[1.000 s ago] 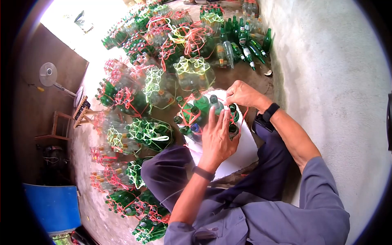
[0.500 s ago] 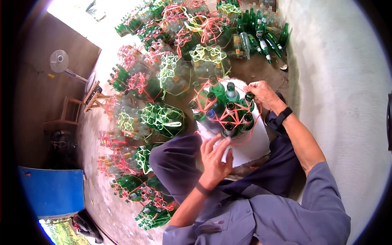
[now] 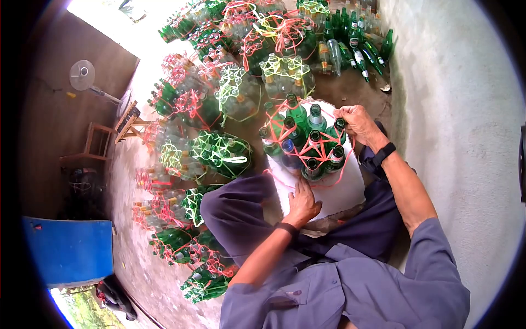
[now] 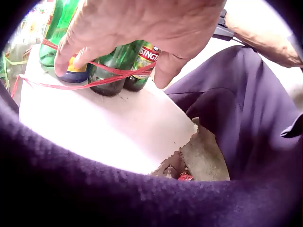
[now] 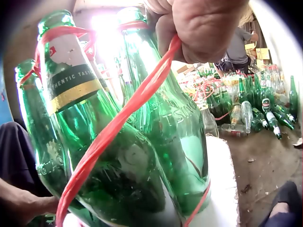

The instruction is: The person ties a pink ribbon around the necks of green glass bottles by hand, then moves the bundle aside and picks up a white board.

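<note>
Several green bottles (image 3: 297, 114) stand upright in a cluster on a white board (image 3: 342, 194), their necks laced together with red plastic string (image 5: 111, 130). My right hand (image 3: 359, 123) pinches the string beside the neck of the rightmost bottle; in the right wrist view the strand runs taut down from its curled fingers. My left hand (image 3: 303, 205) is low at the near side of the cluster, fingers extended. Its fingertips (image 4: 61, 68) are right by the bottle bases, where a loop of the string wraps around, near a blue-labelled bottle (image 4: 75, 71).
Bundles of tied bottles (image 3: 222, 153) crowd the floor to the left and ahead. Loose bottles (image 3: 359, 60) lie and stand by the wall (image 3: 455, 137) on the right. A fan (image 3: 82, 75) and a wooden chair (image 3: 98, 145) are at the far left.
My left hand has left the bottle tops, drawn back toward me, then come down at the near side of the bottle bases. My right hand stays by the rightmost neck.
</note>
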Demonstrator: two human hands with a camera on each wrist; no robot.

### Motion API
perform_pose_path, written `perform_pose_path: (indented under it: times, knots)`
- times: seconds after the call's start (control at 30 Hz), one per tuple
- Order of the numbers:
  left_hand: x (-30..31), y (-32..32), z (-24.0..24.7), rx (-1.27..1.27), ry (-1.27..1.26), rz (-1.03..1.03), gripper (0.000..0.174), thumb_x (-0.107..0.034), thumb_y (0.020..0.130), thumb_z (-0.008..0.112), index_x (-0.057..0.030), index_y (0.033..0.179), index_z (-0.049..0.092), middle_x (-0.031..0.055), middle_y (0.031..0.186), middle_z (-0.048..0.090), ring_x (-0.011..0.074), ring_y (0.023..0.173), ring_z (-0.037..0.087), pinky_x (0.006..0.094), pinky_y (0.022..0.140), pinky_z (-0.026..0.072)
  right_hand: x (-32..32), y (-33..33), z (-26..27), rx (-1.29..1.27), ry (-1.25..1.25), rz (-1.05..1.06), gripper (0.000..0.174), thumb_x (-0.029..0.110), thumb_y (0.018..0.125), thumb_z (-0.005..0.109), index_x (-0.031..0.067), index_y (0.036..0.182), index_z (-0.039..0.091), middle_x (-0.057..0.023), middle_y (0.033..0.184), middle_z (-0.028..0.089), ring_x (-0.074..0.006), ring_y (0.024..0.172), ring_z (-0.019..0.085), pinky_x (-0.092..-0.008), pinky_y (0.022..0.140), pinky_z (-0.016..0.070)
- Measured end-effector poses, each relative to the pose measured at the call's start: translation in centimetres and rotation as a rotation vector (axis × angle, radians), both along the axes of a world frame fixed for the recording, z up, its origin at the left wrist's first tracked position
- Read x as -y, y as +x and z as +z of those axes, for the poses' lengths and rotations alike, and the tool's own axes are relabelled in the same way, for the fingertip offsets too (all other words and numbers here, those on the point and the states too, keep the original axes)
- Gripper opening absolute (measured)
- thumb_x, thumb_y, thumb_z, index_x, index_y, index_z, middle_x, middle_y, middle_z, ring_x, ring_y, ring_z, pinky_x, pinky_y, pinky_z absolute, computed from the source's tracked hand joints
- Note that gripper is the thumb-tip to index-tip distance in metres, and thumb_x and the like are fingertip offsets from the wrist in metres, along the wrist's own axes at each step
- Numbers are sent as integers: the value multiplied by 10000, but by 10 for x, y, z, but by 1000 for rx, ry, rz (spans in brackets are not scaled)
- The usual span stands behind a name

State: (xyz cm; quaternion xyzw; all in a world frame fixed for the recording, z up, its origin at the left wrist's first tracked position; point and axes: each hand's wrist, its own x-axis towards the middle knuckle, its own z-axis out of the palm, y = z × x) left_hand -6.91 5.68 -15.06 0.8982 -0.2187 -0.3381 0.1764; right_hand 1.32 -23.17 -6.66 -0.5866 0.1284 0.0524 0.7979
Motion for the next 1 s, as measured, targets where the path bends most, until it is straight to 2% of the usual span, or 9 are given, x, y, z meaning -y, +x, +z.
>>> perform_pose_path:
  times: [0.17,0.23,0.57,0.67,0.7,0.83,0.93,0.97,1.0]
  knots:
    - [-4,-8,-3,-106,-21,-81,971,-275,802,782,33,1578,286,334,1674,138,509,1488,318,682,1100,378,-2,1,-5,18,15,-20,223,227,1012,709,31,907,709,54,674,596,-9,464,361,-239,414,228]
    - [0,-16,-5,-46,-26,-74,812,-280,834,762,27,1487,389,388,1576,274,533,1136,624,584,960,512,-3,0,-5,36,30,-39,230,233,1010,713,30,902,708,56,669,594,-9,459,352,-241,413,219]
    - [12,-37,-36,-19,-95,-86,506,-310,894,678,35,1255,597,287,1248,670,498,1016,668,546,893,531,-2,2,-16,36,10,-69,244,253,1011,714,72,851,687,78,644,563,-1,458,327,-244,414,194]
    - [25,-40,-27,-490,-462,94,331,-279,936,681,38,1030,694,155,968,729,264,926,691,385,839,538,-4,2,-16,49,30,-73,240,252,1014,711,77,851,683,83,648,562,0,463,327,-244,417,193]
    - [30,-46,-12,-749,-669,186,338,-285,957,690,21,1097,693,85,991,712,172,897,648,318,810,517,-2,1,-16,40,21,-61,240,251,1015,709,80,850,680,84,653,562,0,469,334,-241,420,199]
    - [50,-52,51,-1083,-741,157,412,-343,983,705,-12,1227,671,29,996,705,140,911,640,319,788,530,-1,-1,-12,43,40,-27,247,254,1035,681,85,856,667,70,674,571,-2,466,354,-224,414,224]
    - [31,-40,12,-912,-472,107,479,-363,962,730,-12,1278,652,97,1006,725,229,930,698,352,804,551,-5,-2,-10,29,25,-69,247,262,1029,692,88,855,668,72,661,564,-6,458,346,-231,411,220]
    - [21,-41,-1,-269,-235,-198,495,-291,950,700,-5,1339,593,197,1089,737,358,998,721,418,822,574,-5,-1,-18,39,26,-82,238,257,1021,702,71,873,688,74,661,567,-7,464,335,-239,419,211]
    - [7,-42,-4,-264,-232,-205,495,-291,950,700,-5,1339,593,197,1089,737,358,998,721,418,822,574,-4,0,-21,53,28,-98,234,252,1014,711,54,890,708,76,662,571,-7,470,324,-248,426,202]
